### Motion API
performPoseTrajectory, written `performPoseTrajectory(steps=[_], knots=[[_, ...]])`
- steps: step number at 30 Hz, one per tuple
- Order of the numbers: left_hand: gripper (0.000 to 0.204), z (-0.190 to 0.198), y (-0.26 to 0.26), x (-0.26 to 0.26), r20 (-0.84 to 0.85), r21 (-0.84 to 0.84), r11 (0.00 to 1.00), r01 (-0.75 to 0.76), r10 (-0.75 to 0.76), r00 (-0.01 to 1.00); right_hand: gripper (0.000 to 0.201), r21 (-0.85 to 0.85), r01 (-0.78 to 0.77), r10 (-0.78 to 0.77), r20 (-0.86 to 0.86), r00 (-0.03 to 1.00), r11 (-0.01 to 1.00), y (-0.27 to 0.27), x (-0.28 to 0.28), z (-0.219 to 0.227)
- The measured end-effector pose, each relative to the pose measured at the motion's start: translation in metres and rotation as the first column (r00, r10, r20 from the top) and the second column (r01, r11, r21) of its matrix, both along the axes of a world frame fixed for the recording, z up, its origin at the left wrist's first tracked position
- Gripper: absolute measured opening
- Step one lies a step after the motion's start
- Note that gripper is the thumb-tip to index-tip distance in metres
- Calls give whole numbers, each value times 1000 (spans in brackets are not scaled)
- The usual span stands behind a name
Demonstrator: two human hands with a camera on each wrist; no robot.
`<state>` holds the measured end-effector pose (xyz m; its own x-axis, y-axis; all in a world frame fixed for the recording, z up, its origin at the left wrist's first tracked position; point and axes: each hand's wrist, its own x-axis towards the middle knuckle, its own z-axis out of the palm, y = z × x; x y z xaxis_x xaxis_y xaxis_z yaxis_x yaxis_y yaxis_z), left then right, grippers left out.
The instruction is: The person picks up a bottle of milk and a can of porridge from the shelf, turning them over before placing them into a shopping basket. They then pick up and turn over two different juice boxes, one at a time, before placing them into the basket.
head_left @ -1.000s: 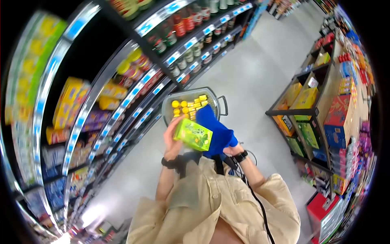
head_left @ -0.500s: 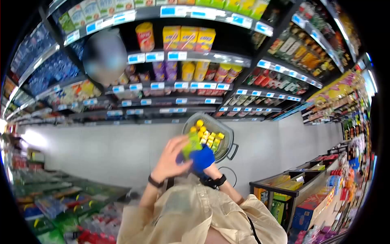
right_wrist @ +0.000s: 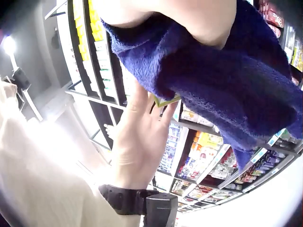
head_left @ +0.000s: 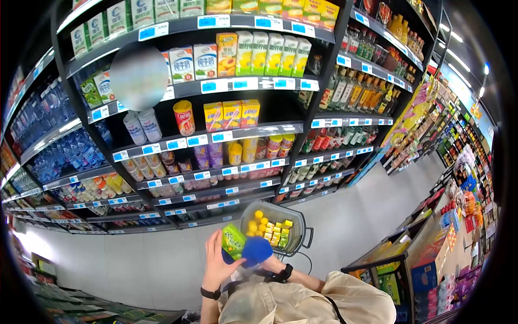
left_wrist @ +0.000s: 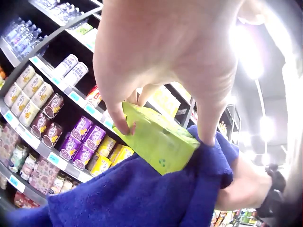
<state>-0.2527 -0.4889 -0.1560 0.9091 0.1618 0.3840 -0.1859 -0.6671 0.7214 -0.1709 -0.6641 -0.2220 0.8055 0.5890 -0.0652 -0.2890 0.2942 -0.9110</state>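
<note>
My left hand grips a bright green printed box between thumb and fingers in the head view. A blue cloth is bunched in my right hand, right beside the box. In the left wrist view, the cloth hangs across the lower end of the tilted green box, and my left thumb tip lies at the cloth's edge. From the right wrist, the cloth drapes below my right hand and hides most of the box; only a green corner shows near my left fingers.
A grey shopping basket stands on the floor just beyond my hands, with several yellow round items and small yellow boxes in it. Tall shelves of cartons, cans and bottles rise ahead. A display stand is at the right.
The head view has swung round to face the shelves. The green box has turned from lying broad face up to a steeper tilt, still in my left hand, with the cloth still in my right.
</note>
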Motion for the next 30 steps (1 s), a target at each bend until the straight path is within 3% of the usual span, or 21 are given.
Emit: performPoseTrajectory(steps=[1, 2, 4, 5, 6, 7, 8, 11, 15, 16, 18, 20, 21, 24, 28, 30], knots=[[112, 0, 5, 1, 5, -12, 1000, 21, -21, 1000, 16, -1, 13, -13, -17, 1000, 1000, 3, -1, 9], [113, 0, 9, 2, 9, -25, 999, 46, -46, 999, 8, -62, 6, 0, 111, 994, 998, -2, 0, -17], [122, 0, 10, 8, -7, -41, 997, 62, -63, 998, 18, 151, 98, -59, -247, 967, 984, 5, -4, 18], [123, 3, 10, 10, -9, -20, 997, 74, -74, 997, 19, 159, 75, -18, -334, 942, 984, 2, -5, 34], [124, 4, 10, 15, -7, 0, 997, 82, -82, 997, 15, 171, 25, 22, -264, 964, 985, -3, 2, 21], [124, 2, 10, 20, 4, 18, 996, 84, -84, 996, 16, 174, 58, 4, -336, 942, 983, -3, 5, 24], [119, -5, 11, 26, 21, -8, 996, 86, -86, 996, 19, 158, 31, 18, -303, 953, 987, -3, 6, 28], [110, -11, 8, 37, 35, -77, 995, 55, -53, 998, 46, -22, -36, 35, -70, 997, 999, 0, 13, 64], [110, -2, 6, 32, 37, -207, 978, 37, -30, 999, 39, 160, -142, 182, -275, 944, 977, -23, 26, 23], [108, 0, 5, 33, 40, -194, 973, 127, -122, 992, 46, 238, -112, 202, -398, 895, 965, -23, 21, 19], [105, 8, 3, 35, 34, -159, 939, 304, -303, 952, 47, 83, -159, 176, -287, 942, 984, -31, 25, -12], [99, 37, -3, 32, 31, -159, 913, 375, -375, 927, 49, 80, -106, 128, -363, 923, 991, -33, 16, 20], [97, 48, -3, 31, 55, -135, 905, 405, -401, 914, 54, 286, -93, 182, -302, 936, 954, -37, 5, 29], [95, 71, 1, 27, 64, -72, 889, 452, -449, 891, 60, 287, -10, 145, -450, 881, 958, -38, -5, 41], [96, 79, 4, 23, 61, -23, 885, 466, -464, 884, 56, 231, 112, 17, -492, 870, 967, -24, -20, 51], [99, 65, -2, 22, 50, -20, 906, 423, -422, 905, 54, 150, 135, -54, -448, 892, 979, -22, -9, 32]])
